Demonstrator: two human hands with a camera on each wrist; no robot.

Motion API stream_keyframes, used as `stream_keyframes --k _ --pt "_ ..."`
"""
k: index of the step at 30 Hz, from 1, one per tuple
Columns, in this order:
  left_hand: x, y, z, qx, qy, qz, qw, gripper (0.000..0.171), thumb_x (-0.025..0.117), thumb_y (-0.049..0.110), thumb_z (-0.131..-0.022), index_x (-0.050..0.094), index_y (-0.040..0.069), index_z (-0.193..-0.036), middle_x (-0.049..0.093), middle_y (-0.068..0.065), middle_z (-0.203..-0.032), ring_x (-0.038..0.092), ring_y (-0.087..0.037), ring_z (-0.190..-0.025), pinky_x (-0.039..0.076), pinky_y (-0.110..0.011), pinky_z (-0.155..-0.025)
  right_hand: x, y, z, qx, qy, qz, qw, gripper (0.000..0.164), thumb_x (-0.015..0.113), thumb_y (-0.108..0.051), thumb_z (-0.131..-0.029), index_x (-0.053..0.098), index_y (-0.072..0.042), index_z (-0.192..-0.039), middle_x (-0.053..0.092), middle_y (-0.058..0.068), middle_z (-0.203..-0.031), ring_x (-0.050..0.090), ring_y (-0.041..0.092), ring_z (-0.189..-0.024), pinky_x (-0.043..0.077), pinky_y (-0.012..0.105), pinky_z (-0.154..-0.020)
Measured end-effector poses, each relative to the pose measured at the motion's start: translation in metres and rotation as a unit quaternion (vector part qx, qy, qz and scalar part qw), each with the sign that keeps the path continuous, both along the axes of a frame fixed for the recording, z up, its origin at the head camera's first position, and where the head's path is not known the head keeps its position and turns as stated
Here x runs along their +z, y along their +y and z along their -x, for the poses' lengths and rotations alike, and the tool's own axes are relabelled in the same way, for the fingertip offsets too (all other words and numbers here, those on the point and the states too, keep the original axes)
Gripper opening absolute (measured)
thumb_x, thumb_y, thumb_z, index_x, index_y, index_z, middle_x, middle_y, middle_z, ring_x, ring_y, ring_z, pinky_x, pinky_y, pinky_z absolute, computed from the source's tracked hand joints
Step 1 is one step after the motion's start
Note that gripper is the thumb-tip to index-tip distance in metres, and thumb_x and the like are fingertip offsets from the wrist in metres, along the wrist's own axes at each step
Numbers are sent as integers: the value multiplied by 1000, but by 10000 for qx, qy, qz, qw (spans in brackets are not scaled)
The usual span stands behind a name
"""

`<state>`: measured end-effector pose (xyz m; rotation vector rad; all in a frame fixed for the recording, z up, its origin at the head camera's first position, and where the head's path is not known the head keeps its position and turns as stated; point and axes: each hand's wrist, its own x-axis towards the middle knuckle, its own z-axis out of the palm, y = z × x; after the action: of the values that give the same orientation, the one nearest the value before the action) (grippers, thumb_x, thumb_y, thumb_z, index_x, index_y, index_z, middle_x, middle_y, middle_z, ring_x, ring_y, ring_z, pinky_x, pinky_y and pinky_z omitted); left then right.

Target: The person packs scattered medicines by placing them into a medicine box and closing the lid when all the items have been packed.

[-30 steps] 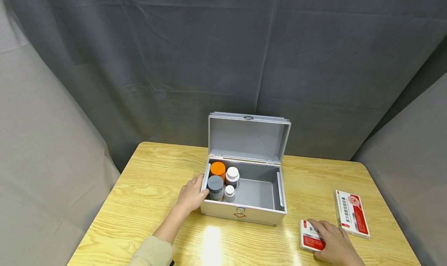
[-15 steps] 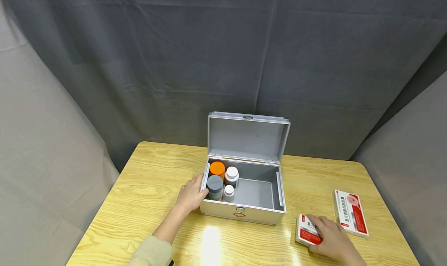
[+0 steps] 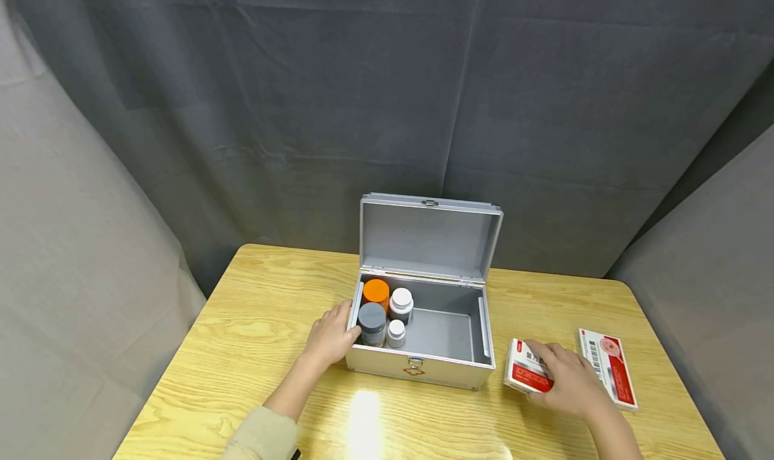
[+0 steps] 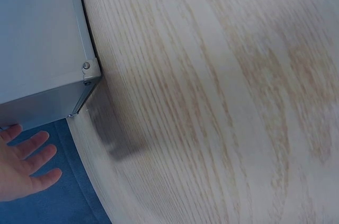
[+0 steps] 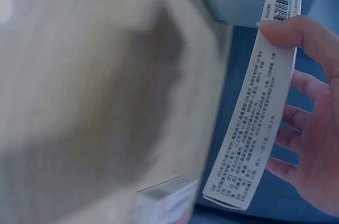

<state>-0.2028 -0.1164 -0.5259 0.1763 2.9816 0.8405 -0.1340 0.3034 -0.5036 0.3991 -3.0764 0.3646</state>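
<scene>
My right hand grips a red and white medicine box, right of the case. In the right wrist view the thumb presses its printed narrow side and the fingers lie behind. My left hand rests at the left wall of an aluminium first-aid case, thumb at the rim; in the left wrist view its fingers are spread and loosely straight. The case's lid is up. Inside at left stand an orange-capped bottle, a grey-capped bottle and two white bottles.
A second red and white medicine box lies flat on the wooden table, behind and right of my right hand. A dark grey curtain hangs behind the table, with pale cloth on both sides.
My right hand has lifted the medicine box off the table and carried it away from me and slightly left, tilting it. The left hand and the case stay put.
</scene>
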Motion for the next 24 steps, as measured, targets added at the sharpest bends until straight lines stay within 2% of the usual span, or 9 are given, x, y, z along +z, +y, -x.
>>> stream_keyframes --k 6,13,18,24 --pt "0 0 0 -28 15 231 9997 62 48 36 -83 37 7 -138 45 -14 -135 42 -33 -122 31 -53 -98 29 -12 15 169 309 51 9994 85 78 -35 -55 44 -13 -130 52 18 -115 47 46 -104 26 66 -89" --pt "1 -1 0 -64 129 461 9988 61 49 36 -83 39 9 -136 46 -14 -133 42 -32 -121 31 -54 -97 58 -34 31 385 588 -57 9975 84 76 -34 -57 43 -14 -132 52 16 -118 45 44 -108 26 62 -93" --pt "3 -1 -1 -95 289 618 9976 58 50 36 -82 41 11 -134 48 -12 -129 44 -31 -117 32 -51 -95 71 -53 43 638 663 -77 9957 83 75 -34 -58 43 -14 -133 51 15 -119 44 42 -109 25 60 -95" --pt "3 -1 -2 -90 374 729 9966 57 50 37 -82 42 12 -133 49 -11 -127 44 -30 -116 34 -50 -94 78 -76 56 889 612 -143 9941 84 74 -38 -60 42 -17 -135 51 12 -121 43 40 -112 24 57 -98"
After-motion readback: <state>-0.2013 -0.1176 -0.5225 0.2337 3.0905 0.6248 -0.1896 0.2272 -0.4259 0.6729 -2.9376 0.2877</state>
